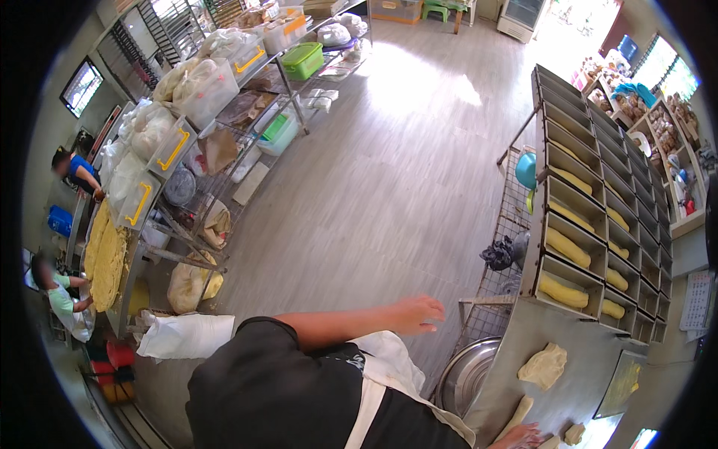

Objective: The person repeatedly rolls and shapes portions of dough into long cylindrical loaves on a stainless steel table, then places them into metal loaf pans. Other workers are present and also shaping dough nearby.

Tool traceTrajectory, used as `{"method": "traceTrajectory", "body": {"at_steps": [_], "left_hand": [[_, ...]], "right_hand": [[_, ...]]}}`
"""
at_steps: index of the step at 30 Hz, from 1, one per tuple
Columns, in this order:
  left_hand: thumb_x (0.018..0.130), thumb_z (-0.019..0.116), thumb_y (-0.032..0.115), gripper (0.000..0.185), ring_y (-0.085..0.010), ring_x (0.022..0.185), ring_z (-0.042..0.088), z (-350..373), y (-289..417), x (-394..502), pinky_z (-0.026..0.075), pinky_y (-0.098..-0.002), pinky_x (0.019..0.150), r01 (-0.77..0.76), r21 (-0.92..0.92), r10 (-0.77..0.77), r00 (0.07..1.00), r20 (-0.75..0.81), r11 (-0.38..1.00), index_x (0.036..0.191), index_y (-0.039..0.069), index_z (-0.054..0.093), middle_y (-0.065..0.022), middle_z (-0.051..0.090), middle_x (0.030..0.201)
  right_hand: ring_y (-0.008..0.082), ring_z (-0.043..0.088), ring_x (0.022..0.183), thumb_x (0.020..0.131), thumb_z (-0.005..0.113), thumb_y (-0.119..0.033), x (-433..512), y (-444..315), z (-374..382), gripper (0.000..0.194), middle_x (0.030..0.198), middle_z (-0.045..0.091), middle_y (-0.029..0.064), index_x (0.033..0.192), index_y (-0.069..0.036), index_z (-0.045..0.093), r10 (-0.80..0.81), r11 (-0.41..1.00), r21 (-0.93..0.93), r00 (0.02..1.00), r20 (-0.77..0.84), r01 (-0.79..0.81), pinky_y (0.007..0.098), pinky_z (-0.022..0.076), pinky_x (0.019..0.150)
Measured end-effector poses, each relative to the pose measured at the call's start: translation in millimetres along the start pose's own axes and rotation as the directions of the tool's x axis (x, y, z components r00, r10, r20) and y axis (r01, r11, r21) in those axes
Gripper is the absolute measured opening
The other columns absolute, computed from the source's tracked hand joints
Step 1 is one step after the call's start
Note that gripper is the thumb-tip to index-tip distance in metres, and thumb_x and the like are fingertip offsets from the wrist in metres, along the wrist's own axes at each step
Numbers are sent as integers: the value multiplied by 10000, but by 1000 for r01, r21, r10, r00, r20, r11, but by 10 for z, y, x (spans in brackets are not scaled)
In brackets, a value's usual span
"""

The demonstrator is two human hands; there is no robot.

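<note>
My left hand [416, 315] is held out over the floor, short of the metal worktable [499, 359], with its fingers apart and nothing in them. At the bottom edge, my right hand [520, 436] is low over the table, partly cut off by the frame. A long strip of pale dough [517, 414] lies against it; whether the fingers grip any dough is hidden. Close by are a small dough lump [574, 434] and a dough piece [549, 443]. Farther up the table rests a flattened dough piece [543, 366].
Joined metal loaf pans [594, 275], several holding yellow dough rolls [564, 291], stand at the table's far end. A round metal basin [471, 376] sits beside the table. Across the floor are a wire shelf [235, 140] with plastic bins and two people [67, 303] at a dough-covered table [106, 258].
</note>
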State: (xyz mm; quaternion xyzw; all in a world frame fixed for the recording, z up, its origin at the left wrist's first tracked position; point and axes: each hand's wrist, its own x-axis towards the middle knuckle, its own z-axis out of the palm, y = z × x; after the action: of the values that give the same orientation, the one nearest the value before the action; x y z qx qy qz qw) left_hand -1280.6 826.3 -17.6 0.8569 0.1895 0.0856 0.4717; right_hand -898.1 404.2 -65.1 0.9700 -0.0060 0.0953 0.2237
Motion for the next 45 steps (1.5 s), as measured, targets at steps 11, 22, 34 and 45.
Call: {"method": "traceTrajectory", "body": {"at_steps": [11, 22, 34, 45], "left_hand": [[961, 631, 288, 458, -322, 1431, 412, 634, 429, 405, 378, -462, 1135, -207, 18, 198, 956, 219, 978, 1371, 89, 592, -137, 550, 1447], [995, 536, 375, 606, -396, 1517, 217, 2374, 1662, 1426, 152, -682, 1166, -727, 252, 501, 642, 580, 639, 1512, 85, 413, -185, 319, 1607], [1055, 408, 338, 502, -365, 1485, 308, 2909, 2090, 1892, 146, -649, 1187, -820, 240, 470, 508, 721, 519, 1430, 22, 515, -151, 440, 1551], [1061, 339, 368, 597, -376, 1525, 205, 3206, 2192, 1629, 97, -661, 1184, -770, 362, 427, 607, 670, 526, 1518, -15, 367, -201, 310, 1614]], "right_hand": [[468, 313, 1455, 993, 526, -284, -1710, -191, -597, 656, 1548, 361, 310, 1503, 87, 343, -141, 878, 452, 987, -71, 158, 590, 189, 1196], [434, 199, 1516, 996, 518, -342, -1694, 361, -846, 636, 1608, 284, 259, 1522, -14, 376, 119, 787, 588, 981, 155, -188, 557, 100, 1222], [387, 301, 1488, 1012, 470, -400, -1177, 682, -523, 605, 1547, 396, 239, 1432, 36, 473, 103, 801, 574, 983, 150, -172, 627, 173, 1189], [380, 129, 1547, 1003, 469, -456, -1295, 911, -506, 710, 1638, 253, 199, 1516, 22, 365, 249, 706, 608, 931, 267, -363, 591, 46, 1221]]}}
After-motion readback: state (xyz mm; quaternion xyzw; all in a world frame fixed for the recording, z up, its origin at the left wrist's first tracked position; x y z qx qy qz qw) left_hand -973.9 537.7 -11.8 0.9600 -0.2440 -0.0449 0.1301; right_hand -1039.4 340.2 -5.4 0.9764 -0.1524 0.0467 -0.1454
